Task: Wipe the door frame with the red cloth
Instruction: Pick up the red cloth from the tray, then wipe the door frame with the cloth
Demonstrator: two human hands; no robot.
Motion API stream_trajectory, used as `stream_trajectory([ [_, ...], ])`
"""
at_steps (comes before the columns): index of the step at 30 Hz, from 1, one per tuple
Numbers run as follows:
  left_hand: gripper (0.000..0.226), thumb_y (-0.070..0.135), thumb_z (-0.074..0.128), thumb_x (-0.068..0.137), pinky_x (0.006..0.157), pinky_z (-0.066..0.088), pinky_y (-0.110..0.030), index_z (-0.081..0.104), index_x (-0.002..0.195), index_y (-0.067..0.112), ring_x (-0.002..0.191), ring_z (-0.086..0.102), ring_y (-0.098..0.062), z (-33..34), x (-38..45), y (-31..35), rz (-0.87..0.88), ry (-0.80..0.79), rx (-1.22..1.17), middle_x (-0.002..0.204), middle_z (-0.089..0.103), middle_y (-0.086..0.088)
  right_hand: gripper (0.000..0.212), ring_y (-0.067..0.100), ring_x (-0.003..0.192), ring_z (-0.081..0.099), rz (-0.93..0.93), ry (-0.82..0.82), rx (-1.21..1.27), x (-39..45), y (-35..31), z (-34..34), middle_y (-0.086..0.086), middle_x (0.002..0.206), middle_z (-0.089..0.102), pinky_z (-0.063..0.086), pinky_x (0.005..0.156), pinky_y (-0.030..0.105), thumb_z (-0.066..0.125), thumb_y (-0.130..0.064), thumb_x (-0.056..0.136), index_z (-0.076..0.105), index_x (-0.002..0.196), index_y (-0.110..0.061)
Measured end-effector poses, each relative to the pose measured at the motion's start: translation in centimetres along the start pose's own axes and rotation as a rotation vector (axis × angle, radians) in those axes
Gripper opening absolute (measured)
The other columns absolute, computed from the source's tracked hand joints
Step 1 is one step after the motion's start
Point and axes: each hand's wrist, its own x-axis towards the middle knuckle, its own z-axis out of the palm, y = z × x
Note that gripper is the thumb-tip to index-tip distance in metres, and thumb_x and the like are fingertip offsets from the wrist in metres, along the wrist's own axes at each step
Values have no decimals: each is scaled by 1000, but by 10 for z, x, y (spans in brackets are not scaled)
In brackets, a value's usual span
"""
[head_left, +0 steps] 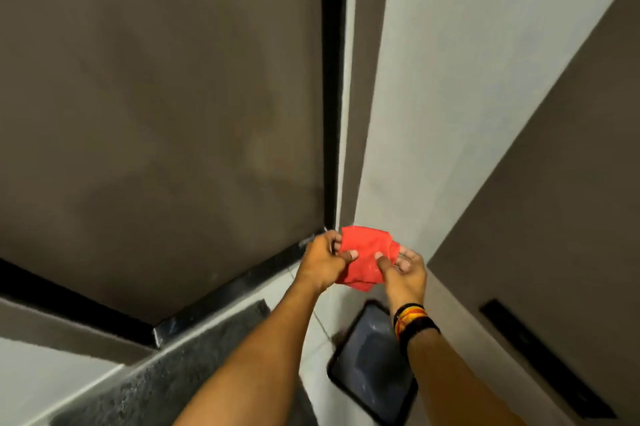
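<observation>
The red cloth (365, 257) is folded into a small pad and held between both hands low in the view. My left hand (323, 261) pinches its left edge with thumb on top. My right hand (405, 269) grips its right side, thumb pressed on the cloth; bands circle that wrist. The dark brown door (156, 113) fills the left half. Its black door frame (334, 79) runs vertically just above the cloth, and a black strip runs along the door's bottom edge. The cloth is apart from the frame.
A pale grey wall (450, 79) stands right of the frame. A dark speckled mat (194, 370) lies on the floor at lower left. A black rectangular bin (370, 363) sits on the floor under my right wrist. A second brown panel (554, 252) rises at the right.
</observation>
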Motion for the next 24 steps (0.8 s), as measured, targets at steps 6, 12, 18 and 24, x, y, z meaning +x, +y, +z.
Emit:
stream_trajectory([
  [6,16,6,81,84,86,60,-44,70,95,11,81,65,-17,-143,-35,172,294,179,22,90,73,-6,52,20,89,67,-226,-228,90,-63,-184,98,7,103,67,53,66,17,79,-2,82,54,126,-13],
  [12,23,8,83,83,87,58,-43,73,102,0,82,63,-17,-293,-116,311,563,426,89,99,78,-21,33,17,82,66,-503,-473,177,-166,-343,193,20,104,69,58,73,21,71,11,84,65,116,3],
  [18,22,7,81,84,86,58,-44,72,102,-3,83,63,-18,-436,-241,380,736,719,128,100,77,-26,26,-11,59,63,-736,-589,226,-312,-438,287,4,82,68,56,67,18,76,8,80,69,106,8],
  [24,26,12,84,82,83,58,-36,72,102,0,82,67,-18,-568,-349,377,773,961,212,98,78,-17,33,33,96,70,-837,-580,172,-464,-459,365,18,112,69,58,91,44,85,-24,74,77,103,-10],
])
